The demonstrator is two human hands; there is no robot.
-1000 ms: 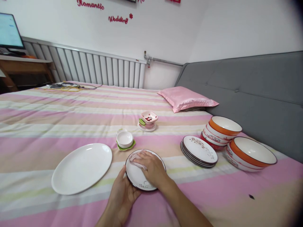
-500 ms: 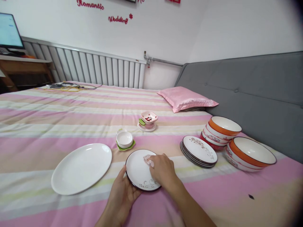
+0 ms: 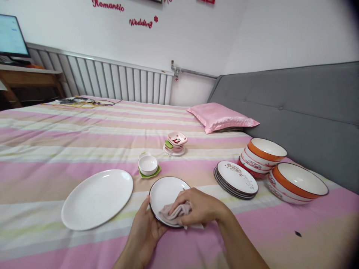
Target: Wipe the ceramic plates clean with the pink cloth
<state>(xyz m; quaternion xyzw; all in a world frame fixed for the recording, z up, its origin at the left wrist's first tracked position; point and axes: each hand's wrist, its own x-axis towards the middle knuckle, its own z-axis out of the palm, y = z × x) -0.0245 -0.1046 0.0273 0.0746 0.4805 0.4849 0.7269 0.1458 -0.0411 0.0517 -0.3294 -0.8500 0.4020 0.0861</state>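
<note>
A round white plate [image 3: 165, 190] with a dark rim is held in front of me, just above the striped bedspread. My left hand [image 3: 147, 228] grips its left edge, thumb on the rim and fingers underneath. On the plate's lower part lies a pale pink cloth [image 3: 175, 213], pressed there by my right hand [image 3: 196, 207], whose fingers are closed around it. Cloth and hand cover the plate's lower right area. To the right rests a stack of similar plates [image 3: 238, 177] with a brown flower pattern. A large white oval plate [image 3: 98, 200] lies to the left.
Orange-rimmed bowls [image 3: 300, 183] stand at the right, some stacked. Small white dishes [image 3: 148, 165] on a green leaf-shaped saucer and a pile of small pink dishes [image 3: 176, 140] sit beyond the plate. Farther back are a pink pillow [image 3: 221, 116] and loose cables [image 3: 84, 101].
My right hand has moved the cloth from the plate's upper right down toward its lower edge, and more of the cloth shows. My left hand keeps its hold on the plate.
</note>
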